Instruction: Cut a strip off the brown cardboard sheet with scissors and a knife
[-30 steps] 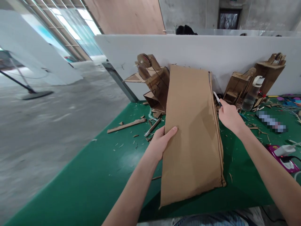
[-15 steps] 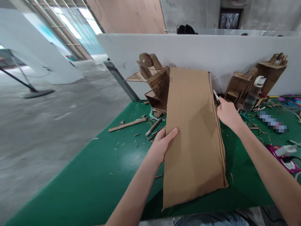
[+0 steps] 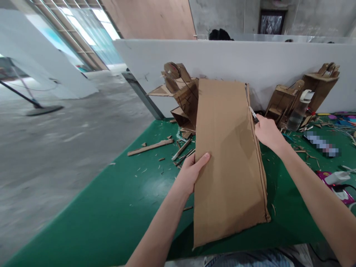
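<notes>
A tall folded piece of cardboard (image 3: 226,159) stands tilted over the green table (image 3: 111,215), its creased double edge on the right. My left hand (image 3: 191,170) grips its left edge, thumb on the front face and the other fingers behind, out of sight. Closed around a utility knife (image 3: 254,116), my right hand (image 3: 268,131) is beside the upper right edge. The knife's pale blade points up and left at that edge; whether it is in the cardboard I cannot tell.
Cardboard builds (image 3: 183,96) lean by the white partition (image 3: 236,59) at left, with others (image 3: 280,102) at right. Near these stands a clear bottle (image 3: 299,111). A blurred-out phone-like object (image 3: 321,144) and a pink power strip (image 3: 340,189) lie at right. Cardboard strips (image 3: 150,147) litter the table.
My right hand has moved slightly left and down, bringing the knife blade against or very near the cardboard's right edge. My left hand keeps its grip; the cardboard has barely shifted.
</notes>
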Available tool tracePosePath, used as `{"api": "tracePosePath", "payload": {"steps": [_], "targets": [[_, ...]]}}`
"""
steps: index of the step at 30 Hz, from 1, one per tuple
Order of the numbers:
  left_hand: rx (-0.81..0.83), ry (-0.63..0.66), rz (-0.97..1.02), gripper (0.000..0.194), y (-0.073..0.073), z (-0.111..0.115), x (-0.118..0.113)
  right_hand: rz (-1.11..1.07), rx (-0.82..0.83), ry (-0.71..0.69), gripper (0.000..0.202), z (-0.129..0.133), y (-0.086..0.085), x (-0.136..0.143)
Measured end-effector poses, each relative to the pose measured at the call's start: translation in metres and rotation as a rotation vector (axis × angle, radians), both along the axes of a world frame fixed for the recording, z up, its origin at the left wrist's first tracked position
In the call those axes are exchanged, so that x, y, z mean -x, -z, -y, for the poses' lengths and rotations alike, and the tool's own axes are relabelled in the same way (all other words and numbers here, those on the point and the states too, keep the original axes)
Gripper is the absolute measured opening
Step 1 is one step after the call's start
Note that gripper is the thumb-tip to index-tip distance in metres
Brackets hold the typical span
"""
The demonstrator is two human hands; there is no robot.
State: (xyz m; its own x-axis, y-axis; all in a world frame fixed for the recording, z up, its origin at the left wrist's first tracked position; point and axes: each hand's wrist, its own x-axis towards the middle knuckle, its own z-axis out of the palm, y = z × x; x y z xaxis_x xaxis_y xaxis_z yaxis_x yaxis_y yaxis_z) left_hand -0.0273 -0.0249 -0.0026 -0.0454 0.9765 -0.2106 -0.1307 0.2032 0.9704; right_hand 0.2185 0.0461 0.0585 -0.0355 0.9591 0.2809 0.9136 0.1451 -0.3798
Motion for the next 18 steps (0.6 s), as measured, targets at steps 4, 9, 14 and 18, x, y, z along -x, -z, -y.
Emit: {"api": "tracePosePath", "payload": {"steps": [4,9,14,18], "targets": [[0.015,-0.015,-0.016,0.039,0.000,-0.001,-0.001,-0.004,0.015,-0.004,0.049,0.000,0.007,-0.002],[0.018,-0.025,-0.008,0.040,0.001,-0.001,0.000,-0.005,0.014,-0.027,0.048,0.001,0.009,-0.002],[-0.002,-0.008,-0.025,0.043,0.003,-0.001,0.003,0.022,0.045,-0.026,0.040,0.000,-0.001,-0.002],[-0.017,-0.002,-0.026,0.044,0.000,-0.001,0.003,0.082,0.086,-0.022,0.036,-0.005,-0.021,0.001]]}}
